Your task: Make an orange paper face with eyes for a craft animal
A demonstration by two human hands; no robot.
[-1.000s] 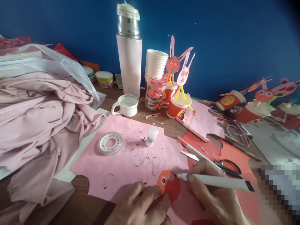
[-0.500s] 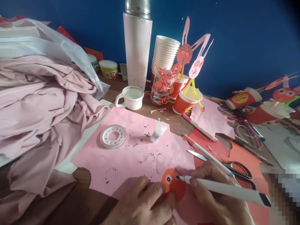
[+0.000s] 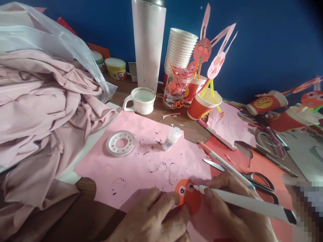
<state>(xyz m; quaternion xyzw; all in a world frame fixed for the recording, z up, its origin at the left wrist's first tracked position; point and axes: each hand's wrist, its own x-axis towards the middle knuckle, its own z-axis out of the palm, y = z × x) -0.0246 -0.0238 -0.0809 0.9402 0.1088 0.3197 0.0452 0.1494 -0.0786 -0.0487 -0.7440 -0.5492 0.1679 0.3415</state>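
Note:
A white marker point(image 3: 242, 200) with a black end is gripped in my right hand point(image 3: 234, 205); its tip touches the right eye of an orange paper circle point(image 3: 190, 203). Two pale round eyes sit on that circle, each with a black mark. My left hand point(image 3: 156, 215) pins the circle's left and lower edge with bent fingers, hiding part of it. Beneath both lies a large pink paper sheet point(image 3: 141, 168) smudged with black strokes. Close by my right hand rest scissors point(image 3: 259, 183) and an orange-and-white marker point(image 3: 224, 163).
A white tape ring point(image 3: 120, 143) and a small glue bottle point(image 3: 172, 138) stand on the pink sheet. Behind are a white mug point(image 3: 142, 102), a tall tumbler point(image 3: 148, 47), stacked paper cups point(image 3: 180, 48) and rabbit-figure cups point(image 3: 203, 106). Pink cloth point(image 3: 50, 101) heaps at left.
A dark mark on the circle's right eye shows more clearly, with the marker tip slightly to its right. My view has tilted slightly; both hands keep their hold.

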